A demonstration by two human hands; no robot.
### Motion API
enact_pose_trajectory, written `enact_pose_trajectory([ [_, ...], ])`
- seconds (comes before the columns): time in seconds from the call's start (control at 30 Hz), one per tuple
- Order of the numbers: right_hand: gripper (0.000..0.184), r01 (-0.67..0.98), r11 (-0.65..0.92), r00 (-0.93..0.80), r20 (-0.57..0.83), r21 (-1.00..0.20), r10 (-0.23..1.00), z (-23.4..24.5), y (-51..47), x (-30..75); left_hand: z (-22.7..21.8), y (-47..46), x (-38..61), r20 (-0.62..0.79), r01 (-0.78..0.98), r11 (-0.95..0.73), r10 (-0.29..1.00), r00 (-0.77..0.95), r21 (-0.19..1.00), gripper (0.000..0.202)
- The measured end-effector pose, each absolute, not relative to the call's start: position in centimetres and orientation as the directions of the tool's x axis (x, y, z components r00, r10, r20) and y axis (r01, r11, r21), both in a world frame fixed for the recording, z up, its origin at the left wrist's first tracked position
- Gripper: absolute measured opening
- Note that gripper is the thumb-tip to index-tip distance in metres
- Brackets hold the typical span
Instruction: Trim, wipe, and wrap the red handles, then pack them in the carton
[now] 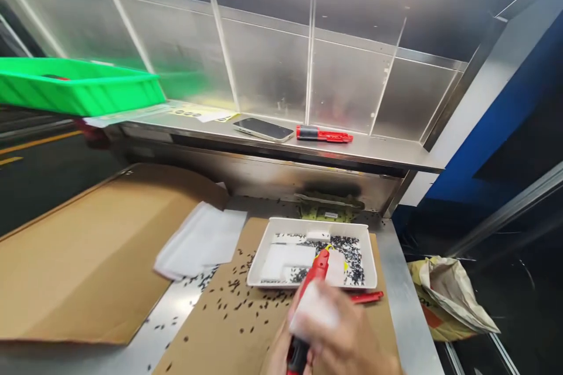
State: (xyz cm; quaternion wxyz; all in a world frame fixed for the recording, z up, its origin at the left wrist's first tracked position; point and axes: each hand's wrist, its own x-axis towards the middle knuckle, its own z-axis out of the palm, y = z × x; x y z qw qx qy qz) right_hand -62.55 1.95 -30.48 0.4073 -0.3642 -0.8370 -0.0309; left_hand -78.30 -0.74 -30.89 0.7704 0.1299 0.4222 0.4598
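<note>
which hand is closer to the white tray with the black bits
Right. The right hand, gripping a red tool, sits just below the white tray; the left hand is lower, by the frame's bottom edge.

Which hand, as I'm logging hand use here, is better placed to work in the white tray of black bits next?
Right, probably. The right hand grips the red tool, whose tip lies over the white tray. No left hand clearly shows.

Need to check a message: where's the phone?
The phone lies flat on the steel shelf, centre of the head view, just left of the red marker.
</note>
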Motion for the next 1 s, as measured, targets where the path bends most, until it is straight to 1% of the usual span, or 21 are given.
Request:
enact_pose_trajectory([
  [0.07, 0.045, 0.733, 0.629, -0.34, 0.663, -0.258, 0.667, -29.9, 1.9, -62.3, -30.6, -1.3, -78.5, -0.484, -0.558, 0.498, 0.855, 0.187, 0.664, 0.074],
  [0.1, 0.045, 0.745, 0.617, -0.341, 0.649, -0.255, 0.68, -29.5, 1.9, -62.0, -30.4, -1.5, -78.5, -0.464, -0.53, 0.477, 0.869, 0.168, 0.701, 0.07],
  [0.2, 0.047, 0.641, 0.743, -0.496, 0.634, -0.194, 0.593, -28.8, 1.6, -61.4, -30.0, -2.2, -78.2, -0.434, -0.46, 0.457, 0.886, 0.163, 0.761, 0.06],
  [0.23, 0.048, 0.646, 0.738, -0.49, 0.636, -0.195, 0.596, -28.6, 1.5, -61.2, -29.8, -2.4, -78.1, -0.432, -0.453, 0.465, 0.884, 0.18, 0.761, 0.058],
  [0.27, 0.048, 0.683, 0.701, -0.443, 0.645, -0.207, 0.622, -28.5, 1.3, -61.0, -29.6, -2.5, -78.0, -0.435, -0.452, 0.478, 0.877, 0.204, 0.753, 0.057],
  [0.33, 0.048, 0.723, 0.654, -0.372, 0.673, -0.223, 0.64, -28.4, 1.0, -60.7, -29.2, -2.7, -77.8, -0.457, -0.47, 0.521, 0.853, 0.252, 0.712, 0.053],
  [0.43, 0.045, 0.611, 0.771, -0.485, 0.685, -0.179, 0.543, -28.1, 0.4, -60.2, -28.6, -2.8, -77.8, -0.511, -0.507, 0.612, 0.789, 0.341, 0.607, 0.051],
  [0.47, 0.044, 0.615, 0.765, -0.49, 0.667, -0.192, 0.561, -28.0, 0.2, -60.0, -28.5, -2.8, -77.9, -0.517, -0.518, 0.641, 0.766, 0.381, 0.567, 0.051],
  [0.53, 0.044, 0.705, 0.674, -0.39, 0.672, -0.222, 0.63, -27.8, -0.1, -59.4, -28.2, -2.8, -77.8, -0.505, -0.538, 0.685, 0.727, 0.465, 0.491, 0.051],
  [0.57, 0.044, 0.706, 0.677, -0.387, 0.686, -0.208, 0.616, -27.7, -0.2, -59.1, -28.0, -2.8, -77.7, -0.498, -0.554, 0.694, 0.718, 0.487, 0.46, 0.05],
  [0.6, 0.044, 0.653, 0.738, -0.46, 0.683, -0.173, 0.567, -27.6, -0.2, -58.9, -27.9, -2.8, -77.6, -0.496, -0.566, 0.7, 0.711, 0.498, 0.435, 0.049],
  [0.67, 0.044, 0.587, 0.797, -0.541, 0.664, -0.142, 0.517, -27.4, -0.3, -58.5, -27.8, -2.8, -77.2, -0.503, -0.562, 0.72, 0.69, 0.52, 0.407, 0.048],
  [0.7, 0.046, 0.645, 0.743, -0.464, 0.68, -0.181, 0.568, -27.3, -0.4, -58.4, -27.9, -2.8, -77.1, -0.501, -0.552, 0.726, 0.685, 0.529, 0.41, 0.047],
  [0.77, 0.046, 0.699, 0.676, -0.369, 0.692, -0.233, 0.621, -27.0, -0.4, -58.3, -28.3, -2.8, -76.9, -0.474, -0.541, 0.719, 0.694, 0.541, 0.436, 0.045],
  [0.83, 0.041, 0.624, 0.756, -0.458, 0.693, -0.197, 0.558, -26.6, -0.5, -58.3, -28.9, -2.8, -77.0, -0.439, -0.522, 0.737, 0.675, 0.593, 0.429, 0.047],
  [0.87, 0.039, 0.594, 0.785, -0.5, 0.683, -0.177, 0.532, -26.4, -0.6, -58.3, -29.2, -2.7, -77.1, -0.427, -0.512, 0.763, 0.646, 0.633, 0.395, 0.05],
  [0.97, 0.039, 0.696, 0.689, -0.417, 0.666, -0.202, 0.618, -25.8, -0.6, -58.3, -30.1, -2.8, -77.5, -0.38, -0.429, 0.87, 0.492, 0.783, 0.242, 0.062],
  [1.0, 0.038, 0.692, 0.693, -0.417, 0.671, -0.203, 0.613, -25.7, -0.7, -58.3, -30.3, -2.8, -77.6, -0.365, -0.426, 0.882, 0.471, 0.803, 0.201, 0.061],
])
